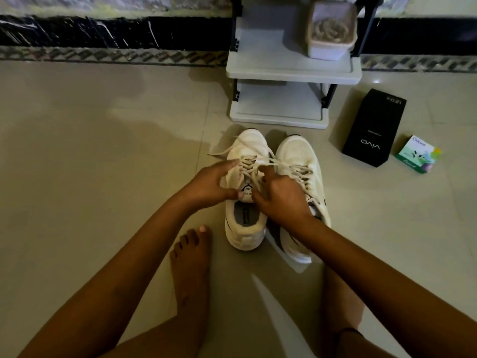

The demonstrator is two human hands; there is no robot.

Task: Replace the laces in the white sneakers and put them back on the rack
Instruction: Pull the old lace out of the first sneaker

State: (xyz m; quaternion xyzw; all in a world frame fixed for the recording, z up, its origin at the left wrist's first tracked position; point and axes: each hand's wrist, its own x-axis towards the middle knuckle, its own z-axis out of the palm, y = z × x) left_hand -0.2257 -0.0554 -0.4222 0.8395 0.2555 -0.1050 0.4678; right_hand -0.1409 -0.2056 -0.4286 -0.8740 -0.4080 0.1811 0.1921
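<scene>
Two white sneakers stand side by side on the tiled floor, toes pointing at the rack. The left sneaker is upright; the right sneaker leans a little outward. My left hand grips the left side of the left sneaker's upper, thumb on its tongue. My right hand is over the same shoe's lacing, fingers curled around the off-white lace. A loose lace end trails off to the left of the toe. The right sneaker's laces lie slack.
The white shoe rack stands just beyond the shoes, with a beige lidded container on its upper shelf. A black phone box and a small green box lie to the right. My bare feet rest near the shoes.
</scene>
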